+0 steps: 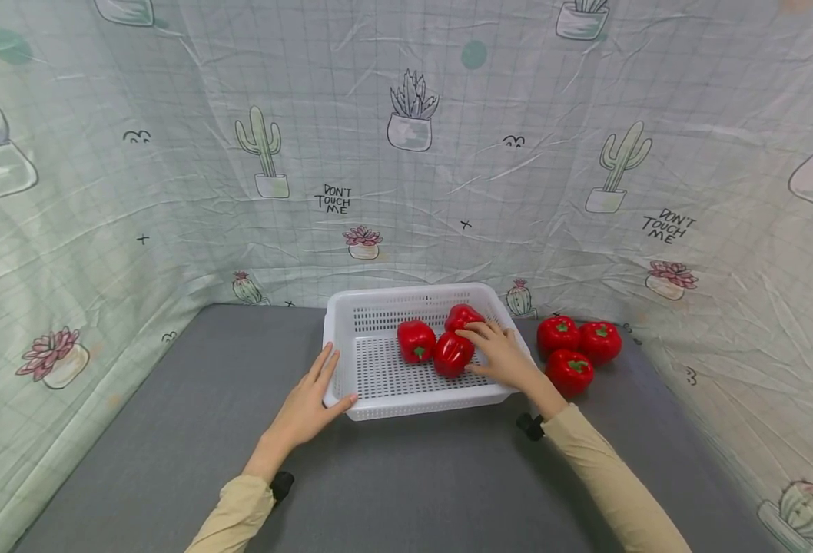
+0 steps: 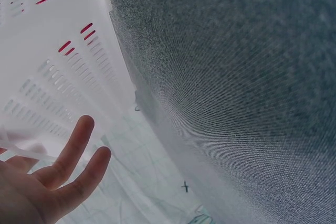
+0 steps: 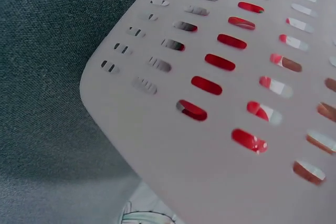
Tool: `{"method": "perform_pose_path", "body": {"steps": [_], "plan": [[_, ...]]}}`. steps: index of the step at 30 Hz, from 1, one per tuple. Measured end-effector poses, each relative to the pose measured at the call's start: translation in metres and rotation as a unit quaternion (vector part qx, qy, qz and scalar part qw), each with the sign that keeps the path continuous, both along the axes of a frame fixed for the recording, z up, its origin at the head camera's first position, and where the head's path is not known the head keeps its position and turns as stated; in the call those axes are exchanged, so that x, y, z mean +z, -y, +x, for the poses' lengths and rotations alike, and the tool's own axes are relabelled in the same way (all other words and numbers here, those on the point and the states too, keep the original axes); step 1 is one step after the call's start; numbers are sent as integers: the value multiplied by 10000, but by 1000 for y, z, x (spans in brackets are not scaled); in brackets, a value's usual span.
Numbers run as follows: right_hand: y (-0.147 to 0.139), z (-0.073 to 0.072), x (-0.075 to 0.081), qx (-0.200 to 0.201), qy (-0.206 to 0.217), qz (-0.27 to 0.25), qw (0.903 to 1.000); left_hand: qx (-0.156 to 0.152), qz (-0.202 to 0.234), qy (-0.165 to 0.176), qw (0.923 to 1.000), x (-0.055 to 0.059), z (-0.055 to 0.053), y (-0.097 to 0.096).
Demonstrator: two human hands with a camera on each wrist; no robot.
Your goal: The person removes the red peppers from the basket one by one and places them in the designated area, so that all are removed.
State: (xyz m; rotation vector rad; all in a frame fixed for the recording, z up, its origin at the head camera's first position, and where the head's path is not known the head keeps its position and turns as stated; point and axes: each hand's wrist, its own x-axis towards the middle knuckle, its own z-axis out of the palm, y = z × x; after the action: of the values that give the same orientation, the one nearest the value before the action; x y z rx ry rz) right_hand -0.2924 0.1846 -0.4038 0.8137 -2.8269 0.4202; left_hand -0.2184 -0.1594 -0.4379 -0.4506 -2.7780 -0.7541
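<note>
A white slotted plastic basket [image 1: 416, 405] stands on the grey table and holds three red bell peppers. My left hand [image 1: 306, 407] rests at its left front corner, fingers spread along the side and thumb on the front rim. The left wrist view shows some fingers [image 2: 73, 150] reaching past the basket wall [image 2: 47, 51]. My right hand [image 1: 503, 357] reaches over the right rim, its bent fingers and thumb about the front red bell pepper [image 1: 452, 355]. Beside that lie a left pepper [image 1: 416, 341] and a rear pepper [image 1: 463, 315], the latter partly hidden by the hand.
Right of the basket, three more red bell peppers sit in a cluster: a left one [image 1: 557, 335], a right one [image 1: 600, 342] and a front one [image 1: 569, 372]. A printed cactus cloth [image 1: 413, 192] rises behind and along both sides of the grey table [image 1: 406, 491].
</note>
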Motion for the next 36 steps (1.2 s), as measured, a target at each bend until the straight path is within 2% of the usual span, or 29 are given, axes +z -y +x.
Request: {"method": "perform_pose_path", "body": {"steps": [7, 17, 26, 36], "plan": [[7, -9, -5, 10, -27, 280, 9996, -25, 6, -5, 10000, 1, 0, 0], [14, -16, -10, 121, 157, 633, 9978, -50, 23, -28, 10000, 0, -1, 0], [18, -20, -16, 272, 107, 859, 9959, -57, 42, -66, 10000, -1, 0, 1], [20, -23, -20, 203, 124, 1062, 9941, -101, 63, -103, 9999, -3, 0, 1]]}}
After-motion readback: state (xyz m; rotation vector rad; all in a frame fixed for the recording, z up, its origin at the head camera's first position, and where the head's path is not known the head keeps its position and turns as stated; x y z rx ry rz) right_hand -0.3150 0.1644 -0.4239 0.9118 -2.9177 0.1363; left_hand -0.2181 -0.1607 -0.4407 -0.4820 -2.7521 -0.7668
